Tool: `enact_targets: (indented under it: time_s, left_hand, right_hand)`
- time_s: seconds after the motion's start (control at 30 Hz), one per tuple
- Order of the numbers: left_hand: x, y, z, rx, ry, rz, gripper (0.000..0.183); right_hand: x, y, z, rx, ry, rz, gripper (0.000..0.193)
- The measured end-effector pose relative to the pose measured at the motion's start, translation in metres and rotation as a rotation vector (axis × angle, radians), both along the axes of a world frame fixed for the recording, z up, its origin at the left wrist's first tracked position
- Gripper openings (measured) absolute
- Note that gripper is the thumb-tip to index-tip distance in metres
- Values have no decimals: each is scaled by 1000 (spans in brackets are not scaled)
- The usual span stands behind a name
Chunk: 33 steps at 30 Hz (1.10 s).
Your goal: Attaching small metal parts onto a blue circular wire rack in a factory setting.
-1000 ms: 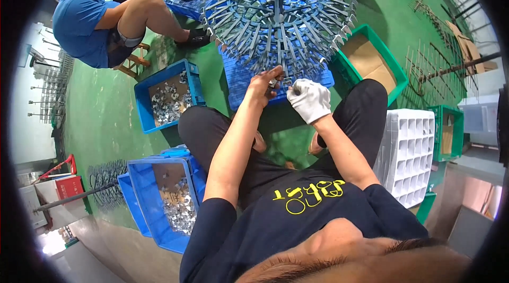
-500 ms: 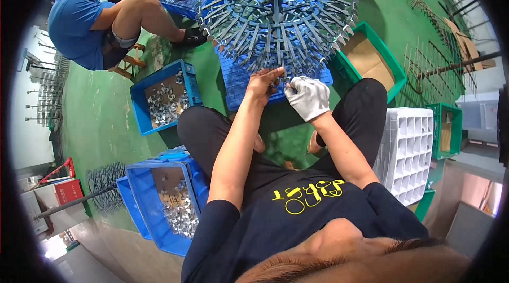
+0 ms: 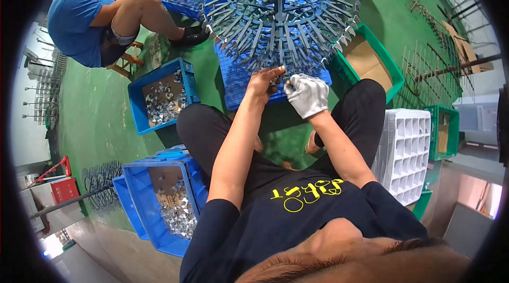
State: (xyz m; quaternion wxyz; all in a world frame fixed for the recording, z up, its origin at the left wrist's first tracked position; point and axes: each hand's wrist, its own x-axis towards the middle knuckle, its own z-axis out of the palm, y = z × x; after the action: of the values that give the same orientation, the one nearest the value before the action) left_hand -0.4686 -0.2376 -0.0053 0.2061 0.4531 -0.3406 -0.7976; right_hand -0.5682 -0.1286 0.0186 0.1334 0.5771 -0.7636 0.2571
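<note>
A round grey metal rack (image 3: pixel 281 15) with many radiating prongs stands in front of my knees over a blue crate. My bare left hand (image 3: pixel 265 80) reaches up to the rack's lower rim, fingers pinched around a small metal part (image 3: pixel 277 78) at a prong tip. My right hand (image 3: pixel 306 94), in a white glove, is closed right beside it at the same prong and touches the same small part. What the glove holds is hidden.
Blue crates of small shiny metal parts sit at my left (image 3: pixel 159 97) and lower left (image 3: pixel 169 203). A green crate with cardboard (image 3: pixel 371 60) and a white compartment tray (image 3: pixel 408 150) lie right. Another person in a blue shirt (image 3: pixel 85 18) sits at the upper left on a stool.
Both hands stay at the rack's lower rim with only small shifts; the gloved right hand has closed in a little toward the left hand.
</note>
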Motion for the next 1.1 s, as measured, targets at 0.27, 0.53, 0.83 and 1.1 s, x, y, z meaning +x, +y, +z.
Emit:
enact_targets:
  time_s: [0.27, 0.53, 0.83, 1.1]
  left_hand:
    - [1, -6, -27, -16, 26, 9, 16]
    - [3, -5, 9, 220, -143, 56, 19]
    - [55, 35, -35, 463, 599, 134, 28]
    - [21, 84, 3, 661, 908, 248, 28]
  right_hand:
    - [5, -4, 0, 12, -3, -4, 15]
    - [-4, 8, -2, -48, -63, 31, 14]
    - [-14, 23, 4, -157, -255, 56, 6]
    - [-18, 57, 38, -115, -598, 273, 10]
